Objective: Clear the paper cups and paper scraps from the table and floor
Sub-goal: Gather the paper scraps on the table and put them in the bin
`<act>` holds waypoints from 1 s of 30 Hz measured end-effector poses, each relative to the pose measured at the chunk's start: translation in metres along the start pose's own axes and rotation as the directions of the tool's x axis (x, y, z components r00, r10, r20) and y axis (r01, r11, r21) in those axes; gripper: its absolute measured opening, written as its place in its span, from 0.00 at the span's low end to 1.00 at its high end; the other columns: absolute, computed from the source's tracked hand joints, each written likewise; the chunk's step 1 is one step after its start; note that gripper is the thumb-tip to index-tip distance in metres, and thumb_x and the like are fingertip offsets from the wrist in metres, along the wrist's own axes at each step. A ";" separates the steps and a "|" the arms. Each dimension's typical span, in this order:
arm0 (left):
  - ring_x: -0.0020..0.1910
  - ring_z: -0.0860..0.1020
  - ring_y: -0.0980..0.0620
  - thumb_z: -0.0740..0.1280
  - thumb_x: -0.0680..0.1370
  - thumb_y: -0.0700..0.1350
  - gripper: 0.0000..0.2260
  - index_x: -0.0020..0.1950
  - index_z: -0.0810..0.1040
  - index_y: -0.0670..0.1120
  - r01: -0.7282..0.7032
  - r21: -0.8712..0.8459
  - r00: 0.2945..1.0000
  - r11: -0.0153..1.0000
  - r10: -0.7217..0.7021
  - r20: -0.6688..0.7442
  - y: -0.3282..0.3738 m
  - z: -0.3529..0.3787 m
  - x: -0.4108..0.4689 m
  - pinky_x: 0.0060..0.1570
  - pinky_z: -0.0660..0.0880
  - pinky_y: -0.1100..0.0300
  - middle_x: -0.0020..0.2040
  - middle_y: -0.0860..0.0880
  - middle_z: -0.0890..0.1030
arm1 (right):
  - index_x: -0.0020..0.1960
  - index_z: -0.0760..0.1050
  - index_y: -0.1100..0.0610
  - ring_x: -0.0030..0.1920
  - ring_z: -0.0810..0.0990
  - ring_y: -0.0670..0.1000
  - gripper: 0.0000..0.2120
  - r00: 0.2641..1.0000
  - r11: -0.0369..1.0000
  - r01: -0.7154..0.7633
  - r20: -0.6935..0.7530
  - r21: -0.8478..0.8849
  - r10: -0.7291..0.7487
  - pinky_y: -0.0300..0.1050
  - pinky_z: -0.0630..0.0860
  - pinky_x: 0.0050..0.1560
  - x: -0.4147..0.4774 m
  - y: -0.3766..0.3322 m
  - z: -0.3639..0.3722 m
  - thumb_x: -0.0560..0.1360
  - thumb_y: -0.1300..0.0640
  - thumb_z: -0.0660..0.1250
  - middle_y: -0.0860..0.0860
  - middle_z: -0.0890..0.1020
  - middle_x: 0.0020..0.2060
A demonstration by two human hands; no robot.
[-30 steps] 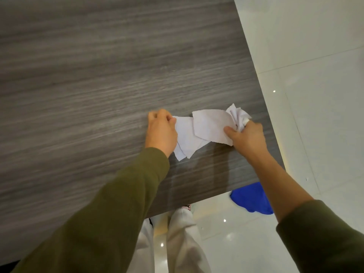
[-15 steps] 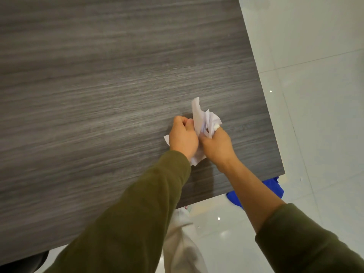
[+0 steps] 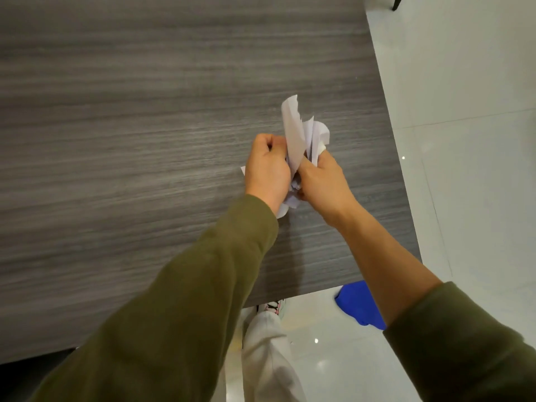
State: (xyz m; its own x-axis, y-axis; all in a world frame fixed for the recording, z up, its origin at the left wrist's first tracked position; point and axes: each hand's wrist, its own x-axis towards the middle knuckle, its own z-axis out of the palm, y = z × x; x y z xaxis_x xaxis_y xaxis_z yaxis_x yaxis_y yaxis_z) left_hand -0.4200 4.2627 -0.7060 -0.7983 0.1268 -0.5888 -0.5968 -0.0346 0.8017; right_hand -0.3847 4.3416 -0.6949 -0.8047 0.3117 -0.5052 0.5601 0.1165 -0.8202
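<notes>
A bunch of white paper scraps point(image 3: 295, 132) is gathered between my two hands, just above the grey wood-grain table point(image 3: 130, 126) near its right front corner. My left hand point(image 3: 268, 169) grips the bunch from the left with curled fingers; a corner of paper pokes out on its far left side. My right hand point(image 3: 323, 178) grips it from the right, thumb pressed into the paper. The scraps stick up above both hands and hang out a little below them. No paper cup is in view.
The table's right edge and front edge meet close to my hands. Beyond them lies a white glossy tile floor point(image 3: 464, 140). A blue object point(image 3: 359, 306) lies on the floor under the table's corner, partly behind my right forearm. My leg in light trousers point(image 3: 266, 352) stands below.
A second ago the scraps lay spread flat on the table between my hands. Both hands have drawn together, bunching the paper into an upright wad held between them.
</notes>
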 end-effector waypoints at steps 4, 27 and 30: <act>0.24 0.71 0.52 0.58 0.78 0.43 0.09 0.38 0.69 0.51 -0.067 -0.009 0.996 0.998 0.066 -0.059 0.033 -0.020 -0.002 0.22 0.65 0.64 0.30 0.50 0.73 | 0.38 0.68 0.54 0.27 0.72 0.43 0.06 0.992 0.994 0.110 0.064 -0.029 -0.108 0.38 0.70 0.29 -0.005 -0.043 0.017 0.74 0.60 0.58 0.45 0.74 0.26; 0.19 0.68 0.55 0.58 0.77 0.36 0.09 0.39 0.75 0.42 -0.392 -0.550 0.873 0.737 0.109 -0.475 0.108 -0.312 -0.144 0.20 0.66 0.68 0.22 0.50 0.74 | 0.53 0.75 0.58 0.39 0.83 0.48 0.10 0.743 0.929 0.361 0.627 -0.083 -0.233 0.39 0.78 0.38 -0.129 -0.162 0.278 0.76 0.56 0.59 0.52 0.84 0.41; 0.20 0.65 0.55 0.60 0.76 0.37 0.11 0.35 0.75 0.42 -0.438 -0.576 0.837 0.691 0.080 -0.541 0.088 -0.374 -0.167 0.20 0.63 0.67 0.22 0.49 0.71 | 0.56 0.74 0.58 0.43 0.83 0.53 0.11 0.708 0.937 0.347 0.670 -0.052 -0.224 0.47 0.80 0.46 -0.162 -0.153 0.337 0.77 0.56 0.60 0.55 0.83 0.45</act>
State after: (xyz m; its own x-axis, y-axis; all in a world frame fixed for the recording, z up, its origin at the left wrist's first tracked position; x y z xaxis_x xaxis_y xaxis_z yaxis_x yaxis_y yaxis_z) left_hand -0.3695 3.8681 -0.5751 -0.7599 -0.4331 -0.4847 -0.1092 -0.6501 0.7520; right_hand -0.4063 3.9557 -0.5778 -0.8270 -0.4375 -0.3531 0.2558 0.2665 -0.9293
